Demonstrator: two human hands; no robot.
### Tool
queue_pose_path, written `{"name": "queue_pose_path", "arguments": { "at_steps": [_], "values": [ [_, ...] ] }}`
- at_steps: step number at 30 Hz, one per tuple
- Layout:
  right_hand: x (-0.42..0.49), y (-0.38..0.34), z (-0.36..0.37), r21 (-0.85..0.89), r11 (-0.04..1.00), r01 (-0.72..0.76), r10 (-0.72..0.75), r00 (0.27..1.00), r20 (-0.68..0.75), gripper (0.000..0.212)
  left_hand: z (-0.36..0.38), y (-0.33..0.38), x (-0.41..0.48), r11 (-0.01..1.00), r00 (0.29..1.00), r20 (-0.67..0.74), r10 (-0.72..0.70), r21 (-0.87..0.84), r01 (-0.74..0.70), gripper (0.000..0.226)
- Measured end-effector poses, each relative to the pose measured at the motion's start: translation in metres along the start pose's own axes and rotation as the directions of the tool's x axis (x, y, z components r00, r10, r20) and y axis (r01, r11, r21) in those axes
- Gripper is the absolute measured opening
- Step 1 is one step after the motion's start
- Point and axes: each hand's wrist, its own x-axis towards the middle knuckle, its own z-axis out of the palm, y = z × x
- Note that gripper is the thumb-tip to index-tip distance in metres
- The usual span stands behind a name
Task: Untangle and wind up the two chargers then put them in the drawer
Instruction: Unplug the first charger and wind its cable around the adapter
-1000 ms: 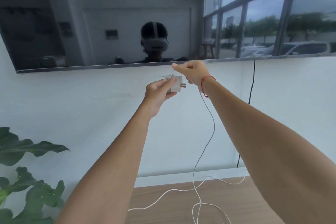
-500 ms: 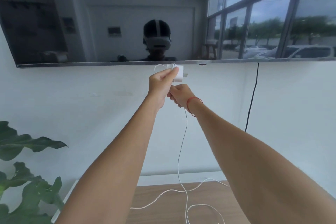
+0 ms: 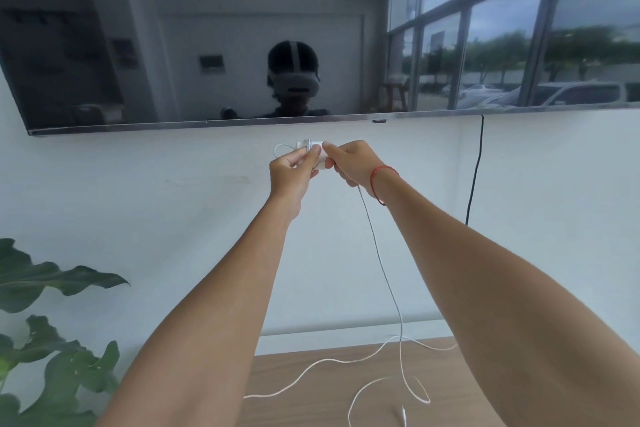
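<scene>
Fingers [image 3: 300,158] of the left hand [image 3: 289,173] are seen pinching the white charger block [image 3: 313,149], which is held up before the wall, while the right hand [image 3: 353,163] is closed on its cable [image 3: 380,260] right at the block. The loose run is shown hanging to the wooden counter [image 3: 294,412], where it lies in loops. Each turn is best laid snug and flat, with slack fed steadily so that no kink is wound in.

Single wide-angle view from head height, facing forward and slightly downward, near a plain white wall [image 3: 173,218]; dark wall-mounted reflective screen [image 3: 207,10] across top, light wooden surface [image 3: 311,409] at bottom edge.
</scene>
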Motion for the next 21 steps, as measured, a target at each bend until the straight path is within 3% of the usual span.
{"name": "queue_pose_path", "arguments": {
  "at_steps": [4, 11, 16, 21],
  "values": [
    [0.001, -0.01, -0.006, 0.051, 0.999, 0.009, -0.005, 0.997, -0.079, 0.048, -0.003, -0.002, -0.007, 1.0, 0.999, 0.032, -0.02, 0.004, 0.019, 0.033],
    [-0.003, -0.021, -0.009, 0.085, 0.996, 0.034, -0.029, 0.997, -0.066, 0.034, -0.001, 0.0, -0.017, 0.986, 0.989, 0.057, -0.138, -0.088, 0.142, 0.033],
    [-0.004, -0.018, -0.01, 0.039, 0.997, 0.067, -0.062, 0.991, -0.116, 0.029, -0.005, 0.002, -0.017, 0.991, 0.988, 0.113, -0.104, -0.069, 0.112, 0.041],
    [0.003, -0.011, -0.013, -0.003, 0.989, 0.151, -0.149, 0.975, -0.166, 0.029, -0.004, 0.004, -0.016, 0.996, 0.984, 0.156, -0.082, -0.025, 0.087, 0.031]
  ]
}}
